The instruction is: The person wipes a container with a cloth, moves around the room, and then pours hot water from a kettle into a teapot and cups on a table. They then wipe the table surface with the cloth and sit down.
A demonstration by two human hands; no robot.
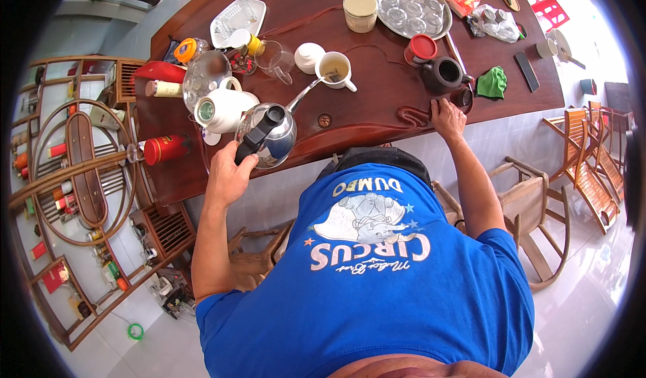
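My left hand (233,173) grips the black handle of a shiny metal gooseneck kettle (275,143). The kettle's thin spout reaches to the rim of a white mug (344,65), which holds a pale brownish liquid and something dark. My right hand (448,116) rests on the front edge of the wooden table (373,105), fingers spread, beside a small dark cup (461,97) and a dark teapot (444,74). A lidded white pot (309,58) stands just left of the mug. Behind the kettle is a white thermal jug (224,110).
A glass pitcher (274,60), jars and a round tray crowd the table's left. A red canister (166,149) is near its left end. Glass cups fill a metal tray (414,8) at the back; a green cloth (492,82) lies right. Wooden chairs (525,201) stand below the table.
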